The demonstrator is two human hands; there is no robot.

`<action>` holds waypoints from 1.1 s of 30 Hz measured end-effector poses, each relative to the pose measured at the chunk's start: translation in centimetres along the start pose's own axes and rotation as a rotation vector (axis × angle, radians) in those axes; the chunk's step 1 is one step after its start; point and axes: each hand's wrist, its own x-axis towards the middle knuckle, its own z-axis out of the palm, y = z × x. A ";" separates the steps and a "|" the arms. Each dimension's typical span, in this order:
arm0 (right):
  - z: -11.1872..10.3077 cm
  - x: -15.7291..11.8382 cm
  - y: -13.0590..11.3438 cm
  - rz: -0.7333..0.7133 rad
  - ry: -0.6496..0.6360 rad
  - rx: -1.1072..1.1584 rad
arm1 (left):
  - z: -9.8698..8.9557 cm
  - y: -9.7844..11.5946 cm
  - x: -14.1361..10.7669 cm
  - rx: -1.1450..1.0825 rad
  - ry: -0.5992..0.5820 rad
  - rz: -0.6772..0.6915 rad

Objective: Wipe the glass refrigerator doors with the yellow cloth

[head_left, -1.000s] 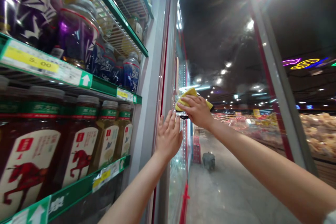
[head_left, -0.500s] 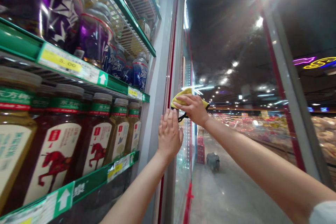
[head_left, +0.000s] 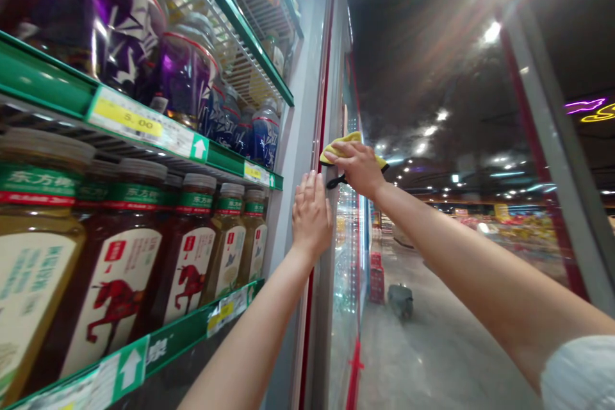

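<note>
My right hand [head_left: 358, 166] presses a yellow cloth [head_left: 343, 141] with a dark edge and a black loop against the frame of the glass door [head_left: 432, 77], near its hinge side. Below and to the left of it, my left hand [head_left: 312, 214] rests flat on the door's edge beside the red seal strip [head_left: 328, 64], fingers stretched upward and holding nothing. The palm side of both hands is hidden. The cooler's grey side wall [head_left: 305, 77] stands just left of my left hand.
Shelves on the left carry tea bottles [head_left: 115, 282] and purple-wrapped bottles [head_left: 185, 77] behind green price rails [head_left: 144, 125]. Through the glass show the store floor [head_left: 413, 359], a dark grey wheeled object [head_left: 401, 301] and red crates [head_left: 377, 278].
Both hands and the cloth have moved up along the door frame, the right one a little to the right too. The view has shifted slightly to the left.
</note>
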 end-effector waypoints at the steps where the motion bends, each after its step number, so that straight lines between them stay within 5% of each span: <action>1: 0.1 -1.1 -0.3 -0.032 -0.004 0.007 | -0.2 -0.3 -0.4 -0.011 -0.006 0.003; 10: 1.3 -10.3 -3.2 -0.211 -0.022 0.065 | -2.1 -1.8 -5.2 -0.176 -0.121 0.075; 17: 2.6 -15.4 -5.1 -0.371 0.123 0.215 | -3.4 0.9 -10.7 -0.217 -0.093 0.085; 24: 2.8 -21.1 -8.8 -0.446 0.223 0.304 | -4.4 4.6 -20.0 -0.093 -0.127 -0.037; 28: 2.3 -22.4 -9.2 -0.537 0.176 0.318 | -4.8 6.0 -23.4 -0.015 -0.232 -0.086; 33: 2.1 -20.9 -7.6 -0.638 0.136 0.288 | -3.8 5.7 -21.7 0.018 -0.244 -0.044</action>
